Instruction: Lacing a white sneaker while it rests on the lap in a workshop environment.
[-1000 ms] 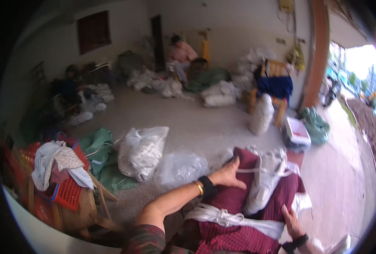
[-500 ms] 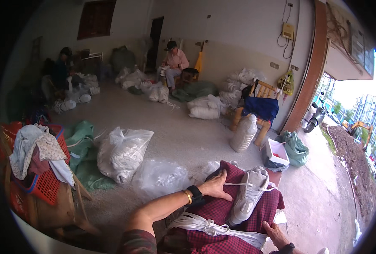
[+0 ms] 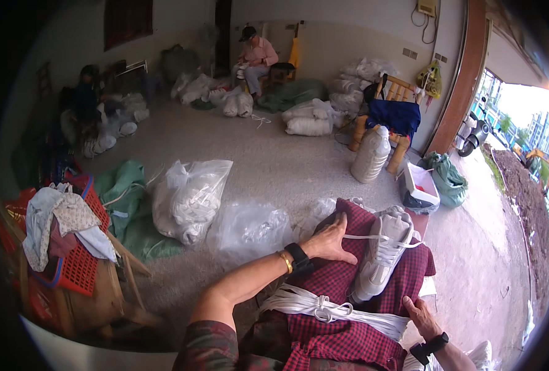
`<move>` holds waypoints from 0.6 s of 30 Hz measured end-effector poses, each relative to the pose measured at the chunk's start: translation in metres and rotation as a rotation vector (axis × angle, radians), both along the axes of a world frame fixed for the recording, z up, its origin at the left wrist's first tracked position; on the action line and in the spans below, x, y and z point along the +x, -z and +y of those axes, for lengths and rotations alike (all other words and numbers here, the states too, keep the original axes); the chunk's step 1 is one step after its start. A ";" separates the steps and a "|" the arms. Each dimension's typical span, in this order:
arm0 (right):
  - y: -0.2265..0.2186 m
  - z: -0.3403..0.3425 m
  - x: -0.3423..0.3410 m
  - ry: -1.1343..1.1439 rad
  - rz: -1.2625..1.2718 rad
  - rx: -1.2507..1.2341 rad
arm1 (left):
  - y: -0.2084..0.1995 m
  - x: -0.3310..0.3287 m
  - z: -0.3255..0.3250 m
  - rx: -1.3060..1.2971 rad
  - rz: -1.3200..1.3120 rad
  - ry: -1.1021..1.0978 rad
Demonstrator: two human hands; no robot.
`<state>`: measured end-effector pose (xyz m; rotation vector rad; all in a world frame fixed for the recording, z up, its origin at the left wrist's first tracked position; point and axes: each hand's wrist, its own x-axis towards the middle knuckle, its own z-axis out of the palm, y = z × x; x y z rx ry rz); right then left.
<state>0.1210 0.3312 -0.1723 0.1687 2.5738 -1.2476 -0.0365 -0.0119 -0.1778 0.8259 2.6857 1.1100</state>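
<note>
A white lace-up sneaker point(image 3: 384, 250) lies on the red-and-black checked cloth point(image 3: 403, 287) over my lap, its toe toward me. One loose lace stretches left from it to my left hand point(image 3: 331, 242), whose fingers are spread over the cloth beside the shoe; whether they touch the lace is unclear. My right hand point(image 3: 421, 315) rests at the cloth's right edge, thumb and a finger apart, the other fingers partly hidden. Across my lap, nearer to me than the shoe, runs a tied bundle of white laces point(image 3: 333, 309).
Clear plastic bags point(image 3: 250, 232) and a bag of white items point(image 3: 191, 201) lie ahead. At left, a red basket point(image 3: 83, 266) holds clothes. A large plastic bottle point(image 3: 371, 154), bamboo chair point(image 3: 401, 89) and white box point(image 3: 420, 179) stand right. A person point(image 3: 257, 59) sits farther back.
The view has shifted, so the room, shoe and lap sit farther right in the picture. Both hands keep nearly the same places on the cloth.
</note>
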 end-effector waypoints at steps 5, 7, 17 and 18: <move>0.004 -0.003 0.002 0.006 0.051 -0.083 | 0.001 0.000 -0.001 -0.017 0.012 0.004; 0.011 -0.001 -0.001 -0.010 0.086 -0.123 | -0.001 0.000 -0.003 -0.029 0.007 0.003; 0.018 0.007 0.003 0.072 0.088 -0.072 | -0.004 -0.002 0.006 -0.045 0.025 0.014; 0.024 0.008 -0.001 0.030 0.170 -0.146 | 0.001 -0.005 0.004 -0.049 0.059 0.011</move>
